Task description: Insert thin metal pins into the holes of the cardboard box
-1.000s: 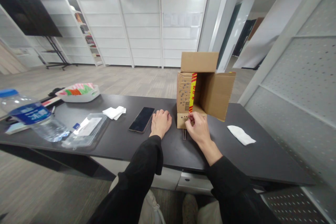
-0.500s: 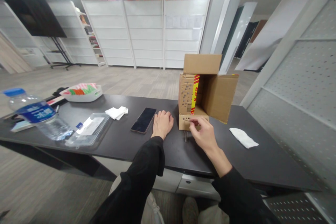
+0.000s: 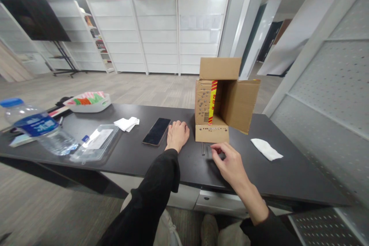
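Note:
An open cardboard box (image 3: 240, 103) stands on the dark table, with small holes across its front flap (image 3: 211, 134). Thin metal pieces (image 3: 203, 149) lie just in front of that flap. My right hand (image 3: 227, 159) is beside them, thumb and forefinger pinched on something small and thin that I cannot make out. My left hand (image 3: 177, 135) rests on the table left of the box, near a black phone (image 3: 157, 132); its fingers are curled, and whether anything is under them is hidden.
On the left are a water bottle (image 3: 39, 125), a clear plastic case (image 3: 96, 144), a white tissue (image 3: 127, 123) and a white basket (image 3: 89, 105). Another tissue (image 3: 266, 149) lies right of the box. A perforated panel (image 3: 331, 96) borders the table's right side.
My right hand has moved down from the box's front flap toward the table edge, uncovering the row of holes. My left hand stays beside the phone. The view has shifted slightly.

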A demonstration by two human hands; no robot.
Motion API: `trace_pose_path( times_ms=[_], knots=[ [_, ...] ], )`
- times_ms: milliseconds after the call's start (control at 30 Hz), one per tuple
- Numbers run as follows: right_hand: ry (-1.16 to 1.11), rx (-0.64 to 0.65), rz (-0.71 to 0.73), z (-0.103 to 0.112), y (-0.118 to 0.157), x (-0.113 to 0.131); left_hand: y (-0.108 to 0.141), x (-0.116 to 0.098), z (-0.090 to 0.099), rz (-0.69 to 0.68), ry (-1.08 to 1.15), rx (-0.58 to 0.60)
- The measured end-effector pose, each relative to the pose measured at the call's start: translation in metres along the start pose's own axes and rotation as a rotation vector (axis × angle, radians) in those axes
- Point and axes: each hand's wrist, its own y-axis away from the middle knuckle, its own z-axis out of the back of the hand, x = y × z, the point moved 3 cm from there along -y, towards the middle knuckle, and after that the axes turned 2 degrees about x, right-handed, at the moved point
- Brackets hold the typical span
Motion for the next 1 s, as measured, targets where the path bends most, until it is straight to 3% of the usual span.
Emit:
trace_pose_path(
  times_ms=[500, 1000],
  knots=[
    [0.176, 0.156, 0.034, -0.015, 0.004, 0.000, 0.000, 0.000, 0.001, 0.001, -0.002, -0.001],
    [0.135, 0.257, 0.099, -0.017, 0.005, 0.004, 0.000, 0.000, 0.000, -0.008, 0.002, -0.006]
  ],
)
